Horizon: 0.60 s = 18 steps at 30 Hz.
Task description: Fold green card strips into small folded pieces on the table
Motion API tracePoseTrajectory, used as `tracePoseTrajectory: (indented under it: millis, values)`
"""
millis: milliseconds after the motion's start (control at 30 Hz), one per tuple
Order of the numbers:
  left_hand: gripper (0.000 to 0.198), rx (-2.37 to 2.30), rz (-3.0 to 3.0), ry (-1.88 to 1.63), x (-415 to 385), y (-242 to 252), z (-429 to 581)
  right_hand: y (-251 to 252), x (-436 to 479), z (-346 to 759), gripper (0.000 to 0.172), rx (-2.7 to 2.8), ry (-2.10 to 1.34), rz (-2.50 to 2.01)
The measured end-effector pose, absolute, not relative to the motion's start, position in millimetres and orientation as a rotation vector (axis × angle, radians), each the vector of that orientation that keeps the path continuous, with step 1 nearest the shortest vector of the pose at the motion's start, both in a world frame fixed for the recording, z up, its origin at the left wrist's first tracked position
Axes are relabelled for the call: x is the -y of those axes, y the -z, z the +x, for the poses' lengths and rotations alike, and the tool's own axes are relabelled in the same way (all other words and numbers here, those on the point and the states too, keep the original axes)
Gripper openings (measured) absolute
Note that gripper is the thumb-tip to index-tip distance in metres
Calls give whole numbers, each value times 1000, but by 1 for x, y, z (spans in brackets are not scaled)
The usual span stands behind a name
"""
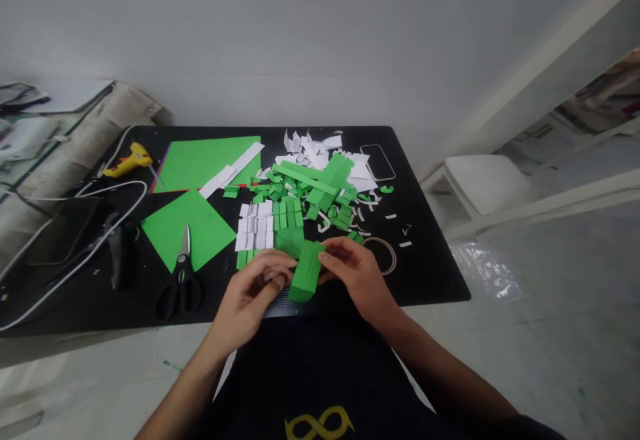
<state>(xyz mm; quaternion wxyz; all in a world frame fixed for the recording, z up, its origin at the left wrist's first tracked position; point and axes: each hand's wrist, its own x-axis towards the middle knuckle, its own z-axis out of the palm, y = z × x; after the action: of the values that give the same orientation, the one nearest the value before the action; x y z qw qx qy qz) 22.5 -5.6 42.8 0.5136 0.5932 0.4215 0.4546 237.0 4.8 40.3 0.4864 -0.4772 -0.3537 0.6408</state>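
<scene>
A folded green paper piece (307, 271), box-like in shape, is held up just over the front edge of the black table. My right hand (353, 270) pinches its upper right side between thumb and fingers. At its left edge are the curled fingertips of my left hand (257, 287), closed against the paper; part of their grip is hidden. Right behind the piece lies a woven-looking panel (255, 227) of white and green folded paper strips. A heap of green folded strips (330, 180) spreads beyond it, with white paper scraps (313, 150) at the back.
Black-handled scissors (183, 280) rest partly on a green square sheet (190, 227) at left. Farther back are a yellow glue gun (131, 160), larger green sheets (200, 160) and a white cable (145, 190). A tape ring (393, 257) lies at right; a white stool (487, 183) stands beyond the table.
</scene>
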Motion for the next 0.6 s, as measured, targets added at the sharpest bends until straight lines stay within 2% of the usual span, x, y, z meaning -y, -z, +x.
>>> tracePoseTrajectory:
  millis: [200,367,600]
  values:
    - [18,-1056,1460,-968,7,-42,24,-44,-4,236,32,893,-1447,-1194]
    - [15,-1109,1397,-1021,6,-36,29,-45,-2,236,29,982,-1366,-1214]
    - [20,-1120,1268,-1040,3,-32,29,-40,-1,238,34,1057,-1440,-1178]
